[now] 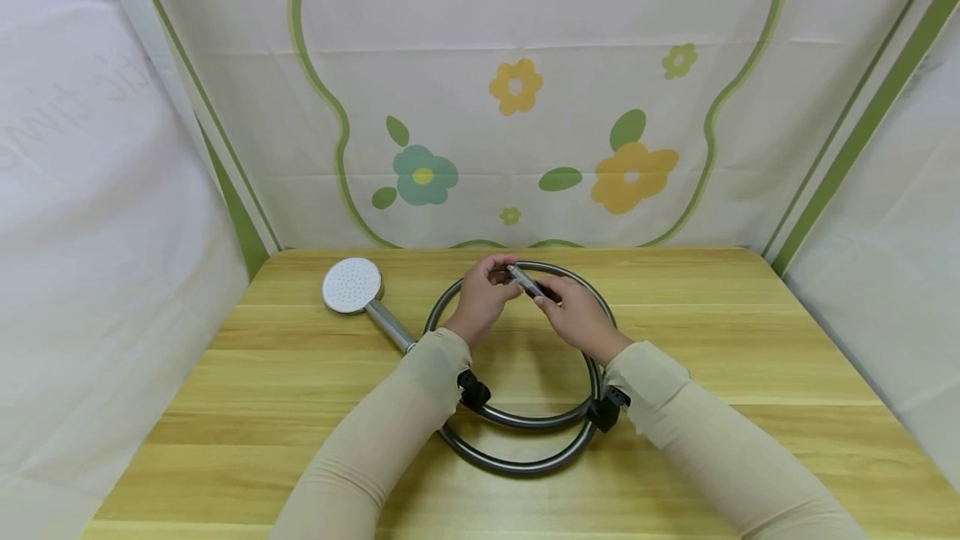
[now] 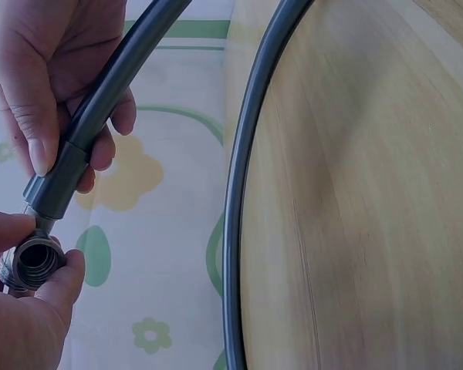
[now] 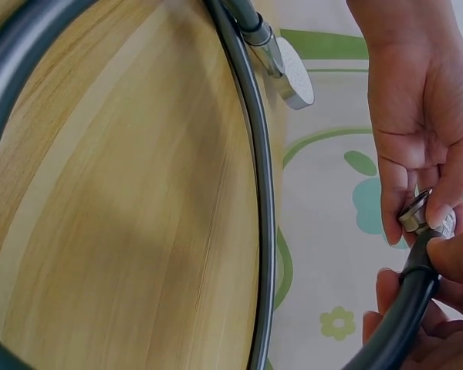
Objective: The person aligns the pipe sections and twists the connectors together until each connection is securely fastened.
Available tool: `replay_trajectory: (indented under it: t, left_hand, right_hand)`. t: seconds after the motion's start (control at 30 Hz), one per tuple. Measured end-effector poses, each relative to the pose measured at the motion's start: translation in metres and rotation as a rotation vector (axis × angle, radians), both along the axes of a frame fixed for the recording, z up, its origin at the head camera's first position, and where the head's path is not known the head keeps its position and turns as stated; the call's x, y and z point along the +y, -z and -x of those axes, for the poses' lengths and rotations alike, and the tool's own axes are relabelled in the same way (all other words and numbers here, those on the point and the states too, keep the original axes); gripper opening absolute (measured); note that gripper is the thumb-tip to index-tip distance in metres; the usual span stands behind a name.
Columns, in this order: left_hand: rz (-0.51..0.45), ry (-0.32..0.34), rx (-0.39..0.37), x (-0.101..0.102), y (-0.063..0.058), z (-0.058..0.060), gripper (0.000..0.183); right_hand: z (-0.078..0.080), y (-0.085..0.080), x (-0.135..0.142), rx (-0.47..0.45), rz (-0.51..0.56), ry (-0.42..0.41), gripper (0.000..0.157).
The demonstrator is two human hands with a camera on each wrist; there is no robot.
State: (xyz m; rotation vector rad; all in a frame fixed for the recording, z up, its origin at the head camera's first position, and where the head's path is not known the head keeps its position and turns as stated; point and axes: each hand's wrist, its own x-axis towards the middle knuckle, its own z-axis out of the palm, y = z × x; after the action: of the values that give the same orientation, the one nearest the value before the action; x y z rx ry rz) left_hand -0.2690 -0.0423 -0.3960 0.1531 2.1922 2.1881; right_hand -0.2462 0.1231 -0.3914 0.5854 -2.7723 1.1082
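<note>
A dark grey shower hose (image 1: 522, 468) lies looped on the wooden table, its end raised between the two hands. With thumb and fingers, my left hand (image 1: 483, 297) pinches the threaded metal nut (image 2: 12, 270) at that end. My right hand (image 1: 581, 319) grips the hose just behind it, around the dark sleeve (image 2: 58, 181). In the left wrist view the nut's open mouth shows screw threads inside. At the hose's other end, left of my left hand, a shower head (image 1: 351, 284) with a round white face lies on the table.
The wooden table (image 1: 712, 340) extends to both sides of the loops. Behind it hangs a white cloth with printed flowers (image 1: 420, 90), and white cloth walls (image 1: 97, 215) stand left and right. Black wrist cameras (image 1: 474, 390) sit close over the hose loops.
</note>
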Motion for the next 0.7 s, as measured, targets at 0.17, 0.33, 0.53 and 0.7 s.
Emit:
replay_trajectory:
  t: [0.17, 0.33, 0.53, 0.7]
  left_hand:
    - [0.009, -0.01, 0.005, 0.0002, -0.0002, 0.0, 0.039]
    - [0.014, -0.006, 0.008, -0.0006, 0.0005, 0.0008, 0.04]
    - [0.002, 0.014, -0.007, -0.0019, 0.0004, 0.002, 0.041]
    - [0.011, 0.023, -0.015, -0.0024, 0.0003, 0.003, 0.042]
  right_hand:
    - [0.0016, -0.0012, 0.0009, -0.02, 0.009, 0.0, 0.03]
    - [0.0035, -0.0013, 0.0017, -0.024, 0.024, -0.013, 0.03]
    - [0.0054, 0.0006, 0.0029, -0.056, 0.046, -0.023, 0.031]
    - [0.0063, 0.0014, 0.004, -0.088, 0.074, -0.042, 0.031]
